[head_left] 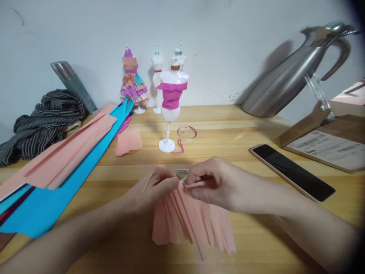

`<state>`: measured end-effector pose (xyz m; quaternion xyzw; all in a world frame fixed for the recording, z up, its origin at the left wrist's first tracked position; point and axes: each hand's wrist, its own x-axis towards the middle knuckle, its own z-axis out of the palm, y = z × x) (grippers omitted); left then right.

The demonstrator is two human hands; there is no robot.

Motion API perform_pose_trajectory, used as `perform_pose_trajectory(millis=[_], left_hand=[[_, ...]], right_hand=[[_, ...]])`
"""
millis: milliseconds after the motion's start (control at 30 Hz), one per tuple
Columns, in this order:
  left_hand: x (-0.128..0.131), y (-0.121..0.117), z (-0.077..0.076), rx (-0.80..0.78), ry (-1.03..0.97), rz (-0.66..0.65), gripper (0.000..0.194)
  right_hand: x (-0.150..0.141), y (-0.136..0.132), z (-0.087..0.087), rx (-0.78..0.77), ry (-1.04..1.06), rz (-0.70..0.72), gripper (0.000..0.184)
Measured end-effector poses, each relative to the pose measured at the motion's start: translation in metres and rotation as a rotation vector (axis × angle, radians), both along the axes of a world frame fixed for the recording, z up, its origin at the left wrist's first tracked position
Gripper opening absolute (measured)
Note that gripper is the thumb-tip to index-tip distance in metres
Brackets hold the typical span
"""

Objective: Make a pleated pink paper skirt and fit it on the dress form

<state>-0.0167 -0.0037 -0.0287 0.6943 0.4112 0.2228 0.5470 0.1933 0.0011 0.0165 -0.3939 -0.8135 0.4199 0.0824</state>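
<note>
Peach crepe paper (182, 220), gathered in pleats like a small skirt, fans out over the table below my hands. My left hand (162, 186) is closed, pinching its top edge near the middle. Just beside it, my right hand (216, 184) is also closed, with thumb and bent fingers on the upper edge of the same pleated paper. A roll of tape (182, 174) lies behind my fingers, partly hidden. Beyond stands a white mini mannequin (171, 114) with a magenta paper top (172, 95) wrapped round it.
Peach and blue paper sheets (65, 144) lie on the left beside striped cloth (48, 121). A small peach piece (129, 142) and a dish of pins (187, 132) flank the mannequin. At right are a phone (291, 171), a cardboard box (333, 140) and a metal jug (282, 80).
</note>
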Motion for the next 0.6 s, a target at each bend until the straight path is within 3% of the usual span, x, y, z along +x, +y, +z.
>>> perform_pose_trajectory(millis=[167,400,600], left_hand=[[0.004,0.000,0.005,0.010,0.035,-0.029,0.034],[0.009,-0.005,0.006,0.047,0.120,0.001,0.032],[0.007,-0.004,0.006,0.036,0.082,-0.034,0.028]], right_hand=[[0.004,0.001,0.008,0.067,-0.123,-0.007,0.010],[0.005,0.005,0.005,-0.018,-0.070,0.047,0.012],[0.013,0.012,0.007,-0.001,-0.165,0.062,0.018]])
